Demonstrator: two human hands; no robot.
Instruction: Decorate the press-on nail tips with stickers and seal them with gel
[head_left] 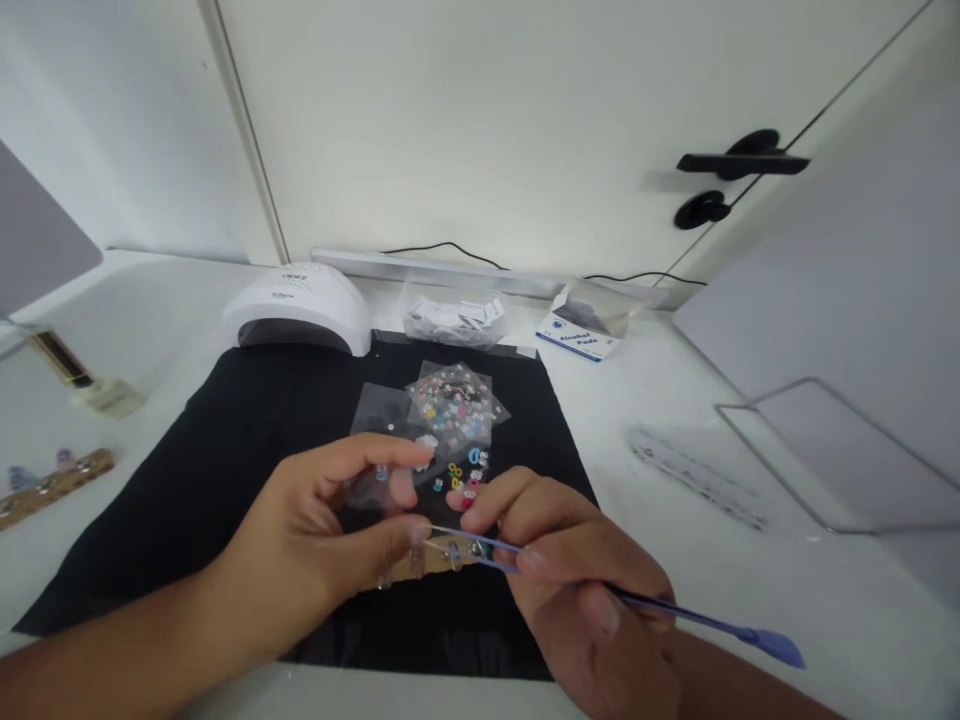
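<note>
My right hand (577,560) grips a pair of blue-purple tweezers (660,604) between thumb and fingers, with the flat paddle end pointing right. The two tweezer tips reach left to my left thumb and look slightly apart. My left hand (300,545) holds its index finger and thumb well apart; the tips meet or nearly meet its thumb pad. Whether something tiny sits there I cannot tell. Below the tips lies a wooden strip (409,571) bearing clear nail tips, partly hidden by my hands. Behind my fingers are clear sticker sheets (454,400) with small colourful designs.
A black mat (300,400) covers the table's middle. At its back stand a white nail lamp (300,295), a clear bag of white packets (454,318) and an alcohol pads box (581,325). Left are a polish bottle (105,395) and another nail-tip strip (56,485). A wire stand (810,380) is right.
</note>
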